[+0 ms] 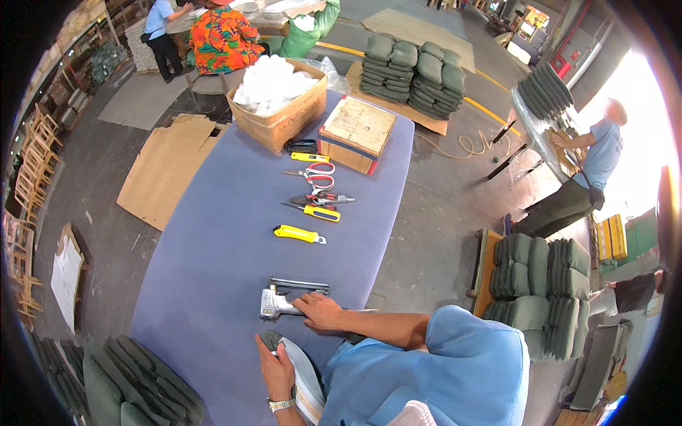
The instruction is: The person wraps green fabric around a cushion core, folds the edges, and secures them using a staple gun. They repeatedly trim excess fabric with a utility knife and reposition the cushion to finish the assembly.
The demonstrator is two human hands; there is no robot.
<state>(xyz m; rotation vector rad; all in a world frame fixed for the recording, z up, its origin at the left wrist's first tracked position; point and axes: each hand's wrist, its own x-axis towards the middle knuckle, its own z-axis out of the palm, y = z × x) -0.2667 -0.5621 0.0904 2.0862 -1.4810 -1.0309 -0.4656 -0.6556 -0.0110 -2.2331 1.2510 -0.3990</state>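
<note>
Silver metal staple gun (273,303), gripped by the right hand (321,312) on the blue cloth-covered table (213,263), is not yet touching the green-and-whitish fabric pad (302,380) that the left hand (276,369) grasps in its fingers.

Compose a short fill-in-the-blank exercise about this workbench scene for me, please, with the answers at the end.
1. The hand touching the silver staple gun is the person's ____ one.
2. The body of the utility knife nearest that staple gun is ____ in colour.
3. The fluffy stuffing heaped in the open cardboard box is ____ in colour.

Missing words: right; yellow; white.
</note>
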